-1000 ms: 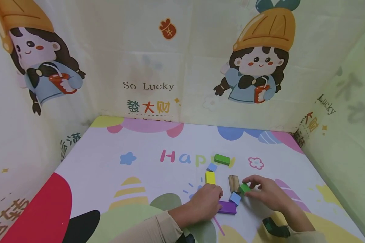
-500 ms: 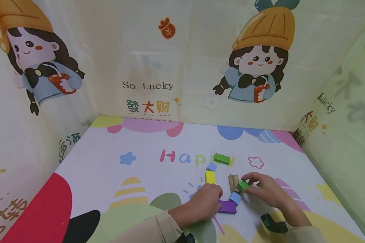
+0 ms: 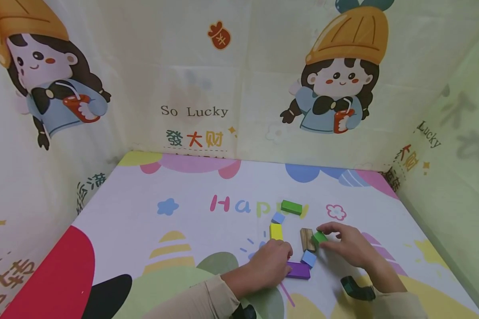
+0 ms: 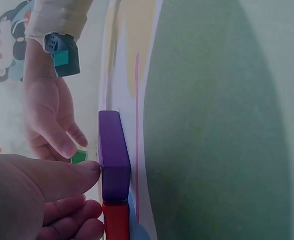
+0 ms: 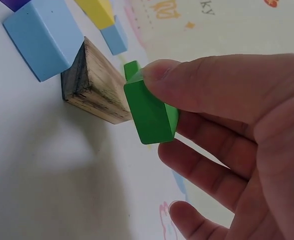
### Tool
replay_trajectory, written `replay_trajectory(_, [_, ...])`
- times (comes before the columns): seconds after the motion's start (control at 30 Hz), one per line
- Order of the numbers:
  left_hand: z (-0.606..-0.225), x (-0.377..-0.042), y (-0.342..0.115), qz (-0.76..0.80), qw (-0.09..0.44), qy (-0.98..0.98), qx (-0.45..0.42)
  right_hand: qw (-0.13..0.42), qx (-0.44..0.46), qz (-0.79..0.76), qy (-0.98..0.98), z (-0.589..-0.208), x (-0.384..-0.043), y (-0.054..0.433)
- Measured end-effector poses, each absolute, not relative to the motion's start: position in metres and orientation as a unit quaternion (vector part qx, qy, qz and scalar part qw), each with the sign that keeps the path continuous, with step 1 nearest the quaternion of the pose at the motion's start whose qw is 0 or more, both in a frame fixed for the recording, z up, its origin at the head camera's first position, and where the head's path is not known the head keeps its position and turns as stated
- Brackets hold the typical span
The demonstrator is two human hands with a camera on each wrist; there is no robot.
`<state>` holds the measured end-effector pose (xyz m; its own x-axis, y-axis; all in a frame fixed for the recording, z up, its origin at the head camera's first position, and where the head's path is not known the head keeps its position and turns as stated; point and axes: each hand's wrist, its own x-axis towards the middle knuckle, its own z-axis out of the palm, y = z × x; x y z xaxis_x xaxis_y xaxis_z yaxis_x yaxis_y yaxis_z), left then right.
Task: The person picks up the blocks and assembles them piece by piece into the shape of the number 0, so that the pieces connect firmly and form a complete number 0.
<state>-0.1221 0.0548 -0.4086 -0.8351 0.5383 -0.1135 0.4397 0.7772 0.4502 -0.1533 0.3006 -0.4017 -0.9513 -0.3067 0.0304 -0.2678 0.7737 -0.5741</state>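
My right hand (image 3: 349, 244) pinches a small green block (image 5: 149, 112) between thumb and fingers. That block sits right beside an upper side of the plain wooden block (image 3: 306, 239). A blue block (image 3: 308, 258) touches the wooden one's near end, close to the purple block (image 3: 298, 270). My left hand (image 3: 269, 264) lies at the purple block's left end. In the left wrist view, its thumb tip meets the purple block's side and its bent fingers reach a red block (image 4: 116, 220). The red block is hidden by this hand in the head view.
Farther back stand a yellow block (image 3: 276, 231), a small light blue block (image 3: 277, 217) and a longer green block (image 3: 292, 207), in a curving row. A printed mat (image 3: 175, 186) covers the table. Patterned cloth (image 3: 259, 102) rises at the back and sides.
The right hand has shifted slightly left, bringing the small green block up against the wooden block. The left hand has kept its place.
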Motion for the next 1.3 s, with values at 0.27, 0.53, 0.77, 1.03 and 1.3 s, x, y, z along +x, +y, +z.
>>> replay_trajectory(0.27, [-0.408, -0.122, 0.054, 0.205, 0.118, 0.935, 0.264, 0.014, -0.154, -0.297, 0.942, -0.401, -0.156, 0.299])
replay_trajectory(0.53, [-0.408, -0.122, 0.054, 0.204, 0.118, 0.934, 0.267, -0.005, -0.157, -0.294, 0.943, -0.400, -0.158, 0.298])
replay_trajectory(0.77, [-0.408, -0.122, 0.054, 0.204, 0.113, 0.935, 0.268, -0.006, -0.142, -0.288, 0.947, -0.400, -0.159, 0.296])
replay_trajectory(1.03, [-0.407, -0.122, 0.055, 0.204, 0.123, 0.936, 0.260, 0.012, -0.124, -0.277, 0.953, -0.400, -0.162, 0.294])
replay_trajectory(1.3, [-0.407, -0.122, 0.055, 0.204, 0.128, 0.935, 0.259, 0.021, -0.117, -0.270, 0.955, -0.399, -0.166, 0.291])
